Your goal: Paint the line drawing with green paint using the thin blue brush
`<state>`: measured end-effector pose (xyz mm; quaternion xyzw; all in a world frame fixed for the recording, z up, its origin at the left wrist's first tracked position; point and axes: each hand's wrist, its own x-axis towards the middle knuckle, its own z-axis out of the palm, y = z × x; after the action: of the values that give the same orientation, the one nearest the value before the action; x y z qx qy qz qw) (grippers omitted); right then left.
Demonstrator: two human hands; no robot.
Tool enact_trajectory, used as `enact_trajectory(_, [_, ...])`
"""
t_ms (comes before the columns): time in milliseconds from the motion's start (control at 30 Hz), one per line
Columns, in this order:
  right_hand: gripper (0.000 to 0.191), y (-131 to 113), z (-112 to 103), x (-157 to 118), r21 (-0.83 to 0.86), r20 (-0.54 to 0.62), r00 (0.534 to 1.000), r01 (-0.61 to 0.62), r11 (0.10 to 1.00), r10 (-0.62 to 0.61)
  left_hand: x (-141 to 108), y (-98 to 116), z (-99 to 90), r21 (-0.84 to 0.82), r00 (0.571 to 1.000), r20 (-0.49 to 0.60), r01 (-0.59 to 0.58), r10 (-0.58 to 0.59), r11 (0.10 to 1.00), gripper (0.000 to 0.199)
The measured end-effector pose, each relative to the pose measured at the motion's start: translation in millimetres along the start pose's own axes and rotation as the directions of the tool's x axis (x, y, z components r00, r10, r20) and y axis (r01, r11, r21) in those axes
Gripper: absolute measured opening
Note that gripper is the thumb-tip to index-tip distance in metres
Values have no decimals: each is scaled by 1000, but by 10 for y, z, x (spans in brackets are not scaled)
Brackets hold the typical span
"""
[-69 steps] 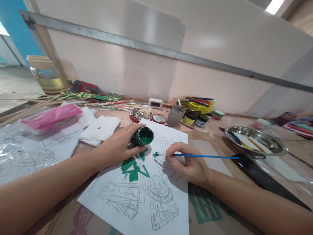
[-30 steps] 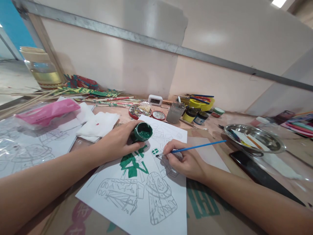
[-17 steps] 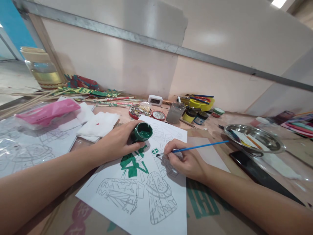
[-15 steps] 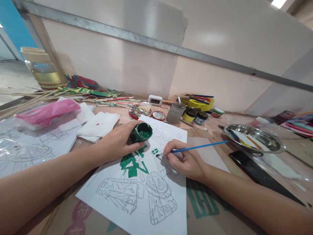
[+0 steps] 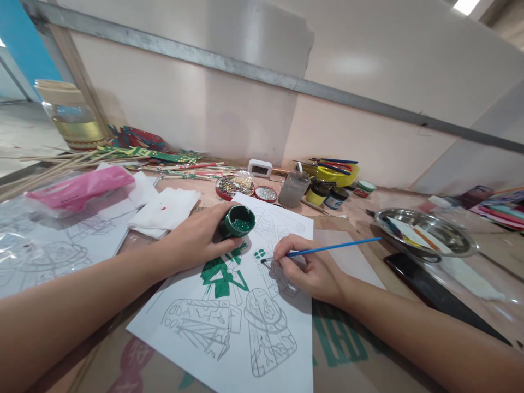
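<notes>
My left hand [image 5: 208, 229] is wrapped round a small jar of green paint [image 5: 240, 220], tilted so that its open mouth faces me. In my right hand [image 5: 305, 267] is a thin blue paintbrush [image 5: 335, 247], pinched near its bristles. The dark tip is at the drawing, just below several small green-painted patches. Under both hands lies a white sheet [image 5: 196, 346] with pencil-drawn shapes, one of them partly filled in green. I cannot tell whether the bristles touch the paper.
Behind the sheet stand a cup of cloudy water [image 5: 293, 188], paint jars [image 5: 318, 194], a red tray of beads [image 5: 233, 187] and a small clock [image 5: 260, 168]. Right of my hand are a metal bowl [image 5: 458, 240] and a black phone [image 5: 426, 284]. Folded tissues [image 5: 172, 204] lie left.
</notes>
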<state>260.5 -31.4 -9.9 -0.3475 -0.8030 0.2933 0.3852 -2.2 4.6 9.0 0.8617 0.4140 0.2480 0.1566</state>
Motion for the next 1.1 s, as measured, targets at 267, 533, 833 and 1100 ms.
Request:
enact_trajectory(267, [12,6,-8,-3,-17,-33,999,29,999,-30,11,-15,6,-5,1000,-5,-5,5,1000,51])
enact_trajectory(533, [14,22,-33,3,-87,-139,988,49,995,-61,-2,-17,3,2,1000,1,9,-9,1000,52])
enact_trajectory(833, [13,34,-28,15,-85,-134,991,-28,996,16,12,-10,9,4,1000,-4,6,-6,1000,50])
enact_trajectory(1100, [11,13,-27,37,-82,-92,995,-51,995,43,4,-14,9,10,1000,-11,3,-3,1000,51])
